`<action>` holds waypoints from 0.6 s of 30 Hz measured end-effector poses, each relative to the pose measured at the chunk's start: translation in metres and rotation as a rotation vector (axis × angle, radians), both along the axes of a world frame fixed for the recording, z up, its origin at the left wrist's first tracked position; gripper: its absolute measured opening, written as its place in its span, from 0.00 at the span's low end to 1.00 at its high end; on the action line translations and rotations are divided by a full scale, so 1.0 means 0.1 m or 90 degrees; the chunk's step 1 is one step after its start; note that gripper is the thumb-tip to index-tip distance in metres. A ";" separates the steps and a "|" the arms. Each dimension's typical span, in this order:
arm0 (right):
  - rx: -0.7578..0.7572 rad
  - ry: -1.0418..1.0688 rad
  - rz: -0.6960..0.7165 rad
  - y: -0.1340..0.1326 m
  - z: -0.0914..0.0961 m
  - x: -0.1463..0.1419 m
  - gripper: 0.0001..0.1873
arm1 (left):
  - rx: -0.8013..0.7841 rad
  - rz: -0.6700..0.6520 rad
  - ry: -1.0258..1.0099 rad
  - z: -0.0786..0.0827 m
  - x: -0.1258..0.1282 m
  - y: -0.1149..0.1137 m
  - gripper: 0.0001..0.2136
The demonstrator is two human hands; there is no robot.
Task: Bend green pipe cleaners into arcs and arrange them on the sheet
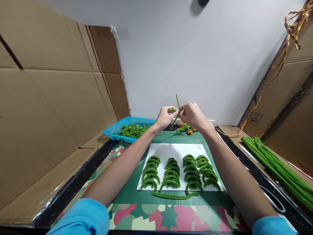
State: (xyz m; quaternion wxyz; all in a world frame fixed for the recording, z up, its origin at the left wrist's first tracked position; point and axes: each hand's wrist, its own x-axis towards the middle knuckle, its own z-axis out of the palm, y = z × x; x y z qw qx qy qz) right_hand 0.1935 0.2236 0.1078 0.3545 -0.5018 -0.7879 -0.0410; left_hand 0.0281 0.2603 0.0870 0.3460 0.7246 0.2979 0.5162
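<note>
Raised above the far end of the mat, my left hand [167, 116] and my right hand [193, 115] meet, fingertips pinched on green pipe cleaners [177, 101]. One stem sticks up between the hands, another piece points down to the left, and a short bit shows by the left fingers. The exact crossing is hidden by the fingertips. Below them lies a white sheet [174, 148] with several rows of curved green pipe cleaner pieces [172, 173]. A nearly straight green pipe cleaner [174, 196] rests along the sheet's near edge.
A blue basket [117, 125] holding many bent green pieces [134, 130] stands at the back left. Small orange pipe cleaner flowers [189, 132] lie behind my right hand. Long green pipe cleaners [276, 166] are bundled at the right. Cardboard walls [49, 91] flank the green mat [129, 184].
</note>
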 end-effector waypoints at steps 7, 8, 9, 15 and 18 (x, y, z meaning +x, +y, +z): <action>0.056 0.074 0.027 0.00 0.03 0.05 0.15 | -0.196 -0.066 -0.112 0.07 -0.08 -0.07 0.19; 0.062 0.081 0.046 0.00 0.03 0.05 0.15 | -0.208 -0.071 -0.111 0.08 -0.09 -0.07 0.19; 0.068 0.088 0.065 0.01 0.02 0.06 0.14 | -0.217 -0.075 -0.107 0.09 -0.10 -0.07 0.19; 0.076 0.129 0.134 0.07 -0.03 0.12 0.09 | -0.225 -0.124 -0.048 0.15 -0.16 -0.08 0.14; 0.062 0.129 0.145 0.09 -0.04 0.15 0.07 | -0.200 -0.112 -0.008 0.16 -0.19 -0.07 0.13</action>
